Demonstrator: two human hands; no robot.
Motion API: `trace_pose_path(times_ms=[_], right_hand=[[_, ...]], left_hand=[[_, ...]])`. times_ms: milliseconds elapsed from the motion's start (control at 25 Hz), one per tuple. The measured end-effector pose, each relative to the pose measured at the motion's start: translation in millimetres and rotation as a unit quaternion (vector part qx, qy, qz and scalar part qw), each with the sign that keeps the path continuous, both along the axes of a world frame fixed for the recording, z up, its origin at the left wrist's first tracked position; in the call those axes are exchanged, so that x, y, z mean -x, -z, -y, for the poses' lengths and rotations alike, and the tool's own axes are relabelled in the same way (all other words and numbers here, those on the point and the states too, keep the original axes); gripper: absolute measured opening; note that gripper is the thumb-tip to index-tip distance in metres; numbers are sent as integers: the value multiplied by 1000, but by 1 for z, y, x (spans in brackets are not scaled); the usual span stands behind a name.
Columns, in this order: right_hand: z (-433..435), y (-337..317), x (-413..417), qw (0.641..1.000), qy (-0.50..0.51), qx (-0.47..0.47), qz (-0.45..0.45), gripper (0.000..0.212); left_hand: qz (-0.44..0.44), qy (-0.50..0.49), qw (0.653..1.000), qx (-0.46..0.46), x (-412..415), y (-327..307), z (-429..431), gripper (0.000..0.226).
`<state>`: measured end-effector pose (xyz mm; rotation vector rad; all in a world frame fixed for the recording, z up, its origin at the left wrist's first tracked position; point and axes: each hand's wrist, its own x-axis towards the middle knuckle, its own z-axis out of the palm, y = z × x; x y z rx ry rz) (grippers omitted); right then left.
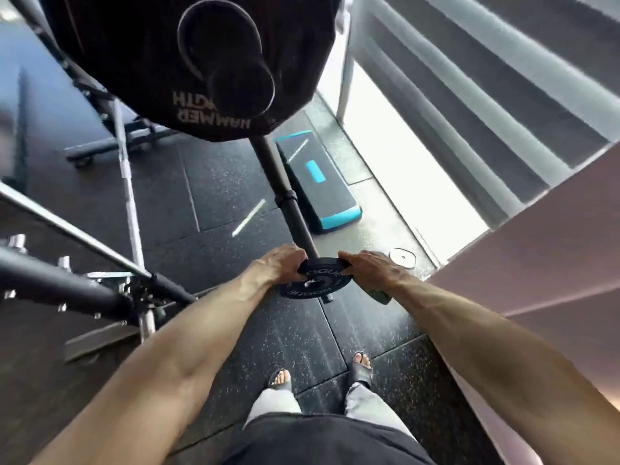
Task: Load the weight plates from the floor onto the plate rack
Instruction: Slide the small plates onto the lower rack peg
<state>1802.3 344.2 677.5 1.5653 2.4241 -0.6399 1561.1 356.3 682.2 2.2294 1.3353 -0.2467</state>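
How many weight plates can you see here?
4: one large plate up top, two small stacked plates held at centre, one pale plate on the floor. Others may be hidden.

On the large black plate (pixel 188 78) hanging at the top of your view, pale letters stand upside down. You can read "HAMMER" along its lower rim, and in the line above it only "GTH"; the first letters of that word cannot be seen. On the small black plate (pixel 310 285) you hold between your left hand (pixel 285 263) and right hand (pixel 365 268), white letters "OGU" show along the far edge, cut off at both ends by your fingers, and "ROGUE" reads upside down along the near edge. The small marks beside its centre hole are too blurred to read.
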Motion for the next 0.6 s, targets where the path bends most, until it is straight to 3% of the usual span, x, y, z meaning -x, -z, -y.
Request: trace_pose_path(times_ms=[200,400,600], right_hand=[[-44,2,-9,992,-129,-16,1,12],[-62,3,-12,973,-222,-61,2,19],[-77,0,-19,968,-227,-100,-39,25]], left_hand=[[20,-105,994,23,-9,4,4,23],[26,-145,989,0,-19,4,22,15],[55,-174,983,15,-18,-7,10,19]])
